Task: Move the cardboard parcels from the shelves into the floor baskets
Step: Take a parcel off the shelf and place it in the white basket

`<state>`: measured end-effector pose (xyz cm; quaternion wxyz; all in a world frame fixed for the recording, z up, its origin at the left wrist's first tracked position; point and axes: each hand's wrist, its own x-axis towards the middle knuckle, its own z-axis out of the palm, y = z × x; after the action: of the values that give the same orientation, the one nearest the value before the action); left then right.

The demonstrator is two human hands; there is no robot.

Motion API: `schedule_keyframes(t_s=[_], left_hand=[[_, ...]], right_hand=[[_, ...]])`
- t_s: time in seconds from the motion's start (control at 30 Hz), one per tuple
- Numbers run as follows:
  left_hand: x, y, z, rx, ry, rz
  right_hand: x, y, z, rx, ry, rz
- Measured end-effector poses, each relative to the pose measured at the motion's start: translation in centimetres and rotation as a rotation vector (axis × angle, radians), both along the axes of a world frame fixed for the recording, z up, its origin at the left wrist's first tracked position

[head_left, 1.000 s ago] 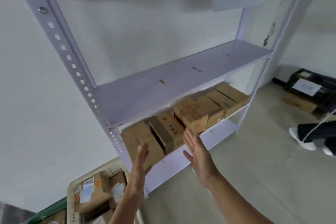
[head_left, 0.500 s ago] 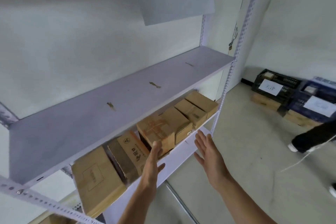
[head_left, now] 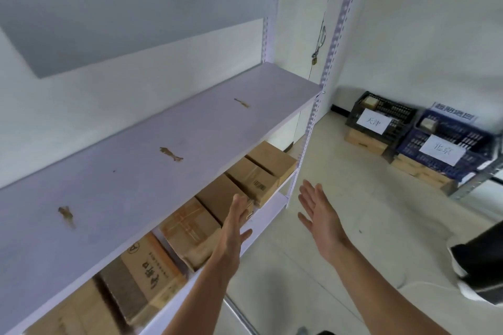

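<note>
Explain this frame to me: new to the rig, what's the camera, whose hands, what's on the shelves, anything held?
There is no robot here. A person wears one wide-angle camera on the head, looking forward and down, so the two arms coming in from the bottom are that person's own. The left hand and right hand are both open, palms facing each other, with nothing in either grip. They reach toward the metal shelving rack. Its upper shelf carries only a few brown marks. The lower shelf holds a row of cardboard parcels. Farther back on the floor are two dark baskets with paper labels, resting on flat cardboard boxes. Someone else's shoe shows at the right edge.
</note>
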<state>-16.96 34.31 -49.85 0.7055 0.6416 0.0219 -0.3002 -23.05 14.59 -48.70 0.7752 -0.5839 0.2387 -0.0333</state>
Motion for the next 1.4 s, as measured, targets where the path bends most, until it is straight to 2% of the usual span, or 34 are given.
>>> schedule_keyframes(t_s=[0.2,0.43,0.7,0.97,1.27,1.4], left_hand=[[4.8,-6.2,-0.6,0.026,0.021,0.101],[9.9,-17.4,-2.9,0.085,0.091,0.247],[13.0,-27.7,-5.5,0.089,0.187,0.457],[17.4,-30.6,-9.3,0.098,0.290,0.560],[25.4,-31.1,-15.7,0.109,0.377,0.518],[28.5,-31.8,-18.8,0.128,0.410,0.501]], right_hand=[[6.0,-6.7,-1.8,-0.014,0.020,0.058],[12.8,-19.2,-5.2,0.000,0.098,0.159],[20.2,-29.7,-7.3,-0.026,0.210,0.359],[28.1,-31.4,-10.9,-0.134,0.272,0.553],[36.2,-30.9,-16.7,-0.254,0.338,0.660],[40.0,-30.5,-20.0,-0.261,0.370,0.639]])
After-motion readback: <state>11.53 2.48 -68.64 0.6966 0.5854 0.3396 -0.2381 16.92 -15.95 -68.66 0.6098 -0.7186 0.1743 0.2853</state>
